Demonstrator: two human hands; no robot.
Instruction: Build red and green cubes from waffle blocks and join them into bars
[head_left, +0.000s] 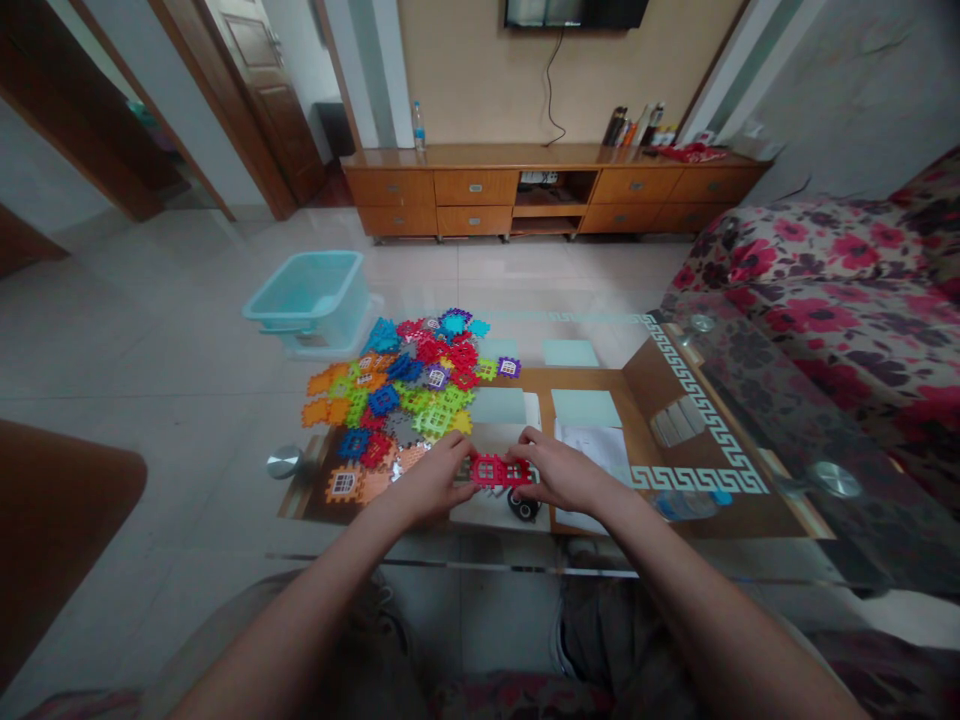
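Note:
Both my hands meet over a glass table [675,560], holding red plastic interlocking tiles [499,470] between them. My left hand [431,480] grips the left end with curled fingers. My right hand [559,472] pinches the right end. The red tiles look joined side by side, flat above the glass. Just beyond my left hand lies a heap of several colourful building tiles [409,390], orange, green, blue, red and purple, spread over the glass.
A teal plastic tub [311,295] stands on the floor past the table. A floral sofa [832,290] runs along the right. A wooden TV cabinet [551,190] lines the far wall. Papers [600,445] lie on the shelf under the glass.

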